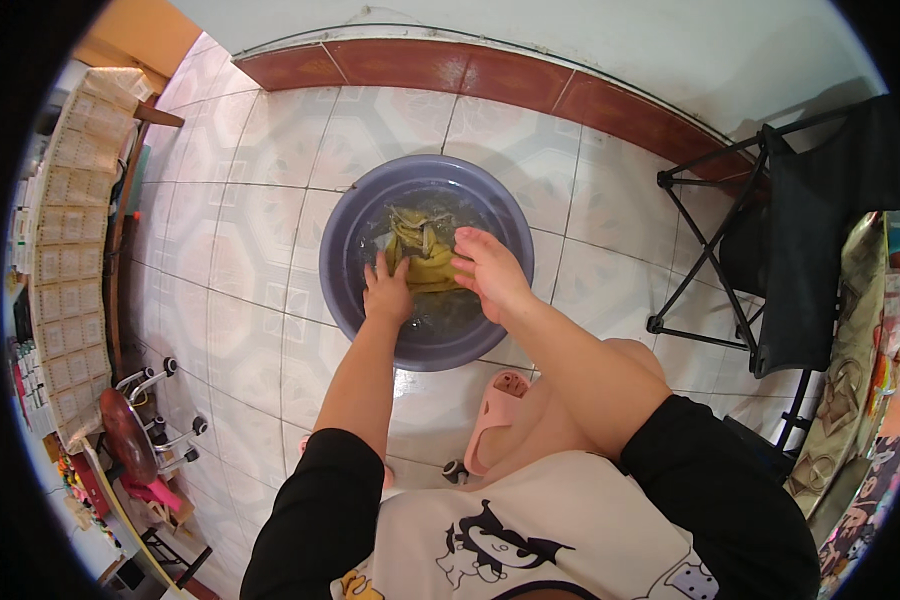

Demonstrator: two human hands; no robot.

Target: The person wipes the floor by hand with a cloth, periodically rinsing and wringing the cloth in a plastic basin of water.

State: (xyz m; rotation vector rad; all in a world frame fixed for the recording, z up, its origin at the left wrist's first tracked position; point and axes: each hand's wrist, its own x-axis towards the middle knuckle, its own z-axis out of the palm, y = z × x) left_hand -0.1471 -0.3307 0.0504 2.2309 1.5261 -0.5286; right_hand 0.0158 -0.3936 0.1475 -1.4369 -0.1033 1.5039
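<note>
A round blue-grey plastic basin stands on the tiled floor in front of me, with water in it. A wet olive-yellow cloth lies bunched in the water. My left hand reaches into the basin with fingers spread, its fingertips at the left side of the cloth. On the other side, my right hand is held over the basin's right part, fingers loosely curved and apart. Its fingertips are close to the cloth; whether they touch it I cannot tell. Neither hand grips anything.
A black folding chair stands on the right. At left are a table with a patterned cloth and a round-seated stool on casters. Red skirting tiles edge the wall ahead. My foot in a pink slipper is near the basin.
</note>
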